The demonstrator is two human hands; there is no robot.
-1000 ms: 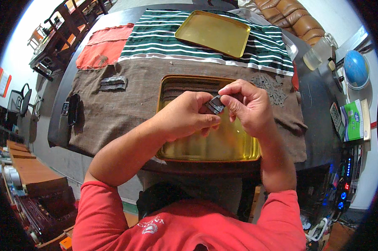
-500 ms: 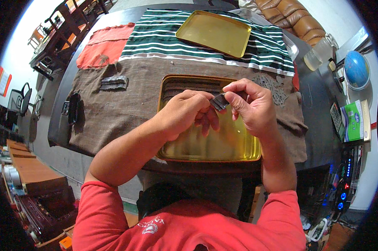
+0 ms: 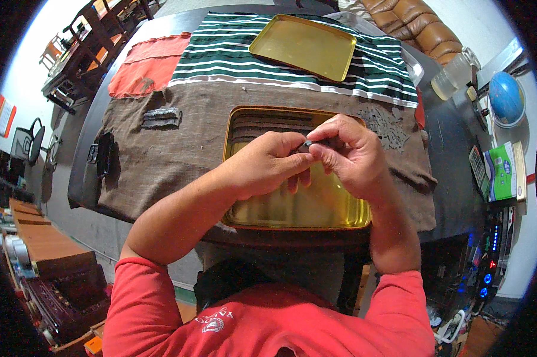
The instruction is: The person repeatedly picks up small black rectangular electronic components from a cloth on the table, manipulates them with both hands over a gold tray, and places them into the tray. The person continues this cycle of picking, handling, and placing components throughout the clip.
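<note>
Leftmost, past the edge of the table (image 3: 81, 185), a black chair (image 3: 36, 141) stands on the floor. On the table's left side a black object (image 3: 105, 156), its kind unclear, lies at the edge of a brown cloth (image 3: 155, 157). Beyond it, on the same cloth, sits a small bundle of ragged dark pieces (image 3: 161, 118), with a red cloth (image 3: 152, 62) spread farther back. Next comes a green-and-white striped cloth (image 3: 221, 53), then an open gold tin (image 3: 298, 215) near the person, with dark strips (image 3: 268, 124) lined up along its far side. Over the tin, the left hand (image 3: 272, 162) pinches a small dark piece (image 3: 306, 145) between thumb and forefinger, the other fingers loosely curled. The right hand (image 3: 353, 156) meets it from the other side, its thumb and forefinger closed on the same piece, which the fingertips mostly hide. Behind both hands, a shallow gold lid (image 3: 304, 47) rests on the striped cloth. Right of the tin, thin grey scraps (image 3: 384, 128) lie scattered on the brown cloth. Farther right are a clear jug (image 3: 450, 78), a green pack (image 3: 501, 171) and a blue globe (image 3: 506, 100).
</note>
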